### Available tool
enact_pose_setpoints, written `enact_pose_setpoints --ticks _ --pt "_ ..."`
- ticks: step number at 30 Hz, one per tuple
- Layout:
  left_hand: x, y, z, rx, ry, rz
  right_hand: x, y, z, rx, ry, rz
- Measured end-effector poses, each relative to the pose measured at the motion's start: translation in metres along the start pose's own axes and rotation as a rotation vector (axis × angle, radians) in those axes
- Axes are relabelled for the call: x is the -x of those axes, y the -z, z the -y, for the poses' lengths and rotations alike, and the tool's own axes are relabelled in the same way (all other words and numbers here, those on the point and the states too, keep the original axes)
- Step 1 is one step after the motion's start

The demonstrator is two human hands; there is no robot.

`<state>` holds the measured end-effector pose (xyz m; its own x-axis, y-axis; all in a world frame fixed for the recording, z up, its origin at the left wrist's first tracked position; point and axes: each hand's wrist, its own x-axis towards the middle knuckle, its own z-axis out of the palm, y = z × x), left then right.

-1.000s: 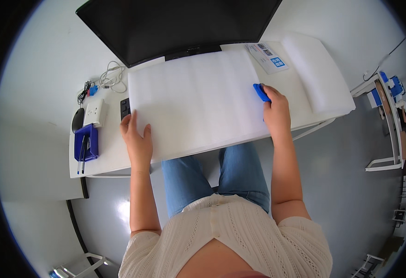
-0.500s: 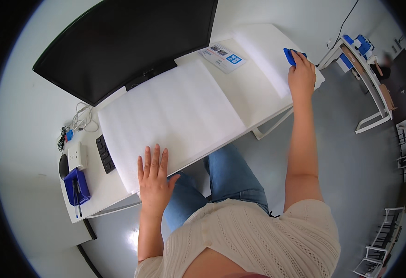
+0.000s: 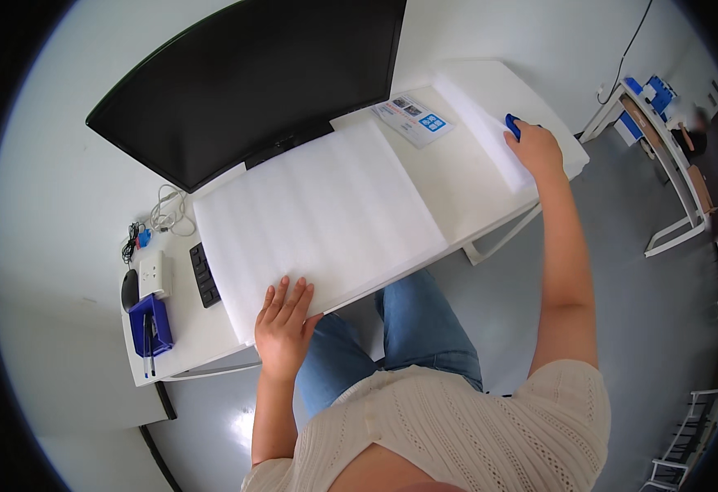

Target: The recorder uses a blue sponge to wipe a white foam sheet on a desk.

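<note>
My left hand (image 3: 285, 332) lies flat near the front left corner of a large white foam sheet (image 3: 322, 217), fingers stretched out and close together. At the right end of the desk my right hand (image 3: 539, 150) is closed round a small blue object (image 3: 513, 125), mostly covered by the fingers; its kind cannot be made out. It is over or beside a narrower strip of white foam sheet (image 3: 486, 135) that runs from the back of the desk to the front edge.
The white desk (image 3: 441, 184) carries a large black monitor (image 3: 252, 90) at the back and a printed card (image 3: 414, 119). At the left are a keyboard (image 3: 204, 276), a white socket box (image 3: 155, 275), a mouse (image 3: 130, 289), cables (image 3: 170, 211) and a blue tray (image 3: 160, 320) with pens.
The view has shifted slightly. My right hand has moved left and a little nearer with the blue object. The fingers of my left hand have drawn closer together on the foam sheet.
</note>
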<state>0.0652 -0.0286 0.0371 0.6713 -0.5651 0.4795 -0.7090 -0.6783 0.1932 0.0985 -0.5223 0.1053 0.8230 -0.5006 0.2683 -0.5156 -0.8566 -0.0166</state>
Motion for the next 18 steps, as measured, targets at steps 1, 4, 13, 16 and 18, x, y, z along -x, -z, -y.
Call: enact_pose_setpoints --ticks 1,4,13,16,18 --pt "-0.001 0.001 0.0 -0.003 -0.012 0.01 0.0 0.0 -0.003 0.0 0.0 -0.005" --pt "-0.006 0.009 -0.003 0.039 -0.005 0.045 0.001 0.005 -0.015 -0.041 0.005 -0.135" --pt "0.012 0.038 0.021 0.739 0.285 -0.239 0.095 0.106 0.019 -0.241 0.346 -0.906" --pt "0.004 0.043 0.035 1.244 0.423 -0.296 0.142 0.125 0.045 -0.083 0.717 -0.802" --pt "-0.001 0.057 0.041 1.656 0.576 -0.261 0.164 0.119 0.07 -0.067 0.922 -0.705"
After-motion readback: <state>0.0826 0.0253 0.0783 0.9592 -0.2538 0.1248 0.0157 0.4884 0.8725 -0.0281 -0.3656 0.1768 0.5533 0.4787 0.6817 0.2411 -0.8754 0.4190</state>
